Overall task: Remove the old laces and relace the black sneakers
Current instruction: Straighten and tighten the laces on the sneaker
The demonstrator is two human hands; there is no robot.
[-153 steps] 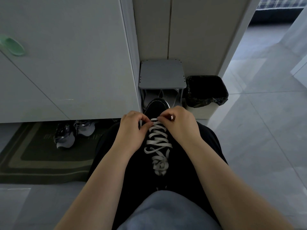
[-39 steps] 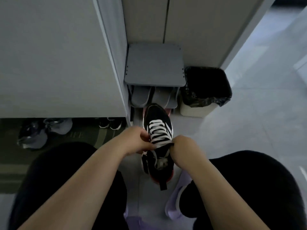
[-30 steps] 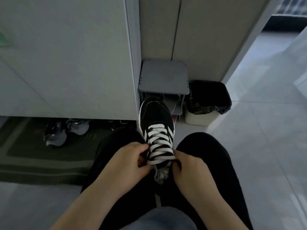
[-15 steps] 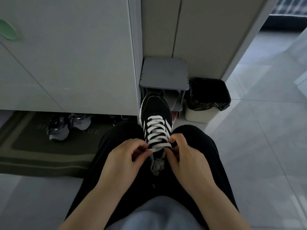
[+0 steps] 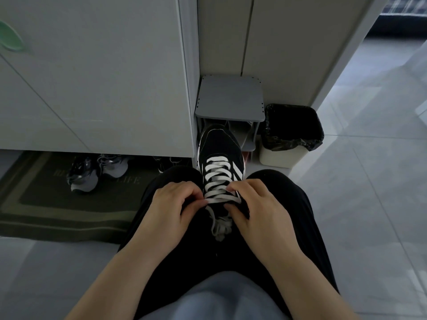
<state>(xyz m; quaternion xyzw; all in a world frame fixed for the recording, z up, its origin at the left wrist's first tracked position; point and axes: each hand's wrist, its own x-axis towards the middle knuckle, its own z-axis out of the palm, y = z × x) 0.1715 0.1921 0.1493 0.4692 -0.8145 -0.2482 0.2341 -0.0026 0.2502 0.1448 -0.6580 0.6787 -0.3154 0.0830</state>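
Note:
A black sneaker (image 5: 218, 144) with white side stripes lies between my knees, toe pointing away from me. A white lace (image 5: 217, 179) criss-crosses its eyelets, and the loose ends bunch in a heap (image 5: 220, 227) on the tongue near me. My left hand (image 5: 171, 211) pinches the lowest lace row at the shoe's left side. My right hand (image 5: 256, 209) grips the lace at the right side, index finger on the crossing and thumb below it. The heel of the shoe is hidden by my hands and dark trousers.
A small grey shoe rack (image 5: 230, 98) stands just beyond the sneaker's toe, beside a white bin with a black bag (image 5: 291, 132). A white cabinet (image 5: 92, 77) fills the left. Grey sneakers (image 5: 97, 172) sit on a dark green mat (image 5: 46, 211) under it. Tiled floor (image 5: 369, 192) lies to the right.
Over the last second my knees have closed around the sneaker and the view has steadied. Both hands stay at the lowest lace row; my right index finger has slid up onto the crossing.

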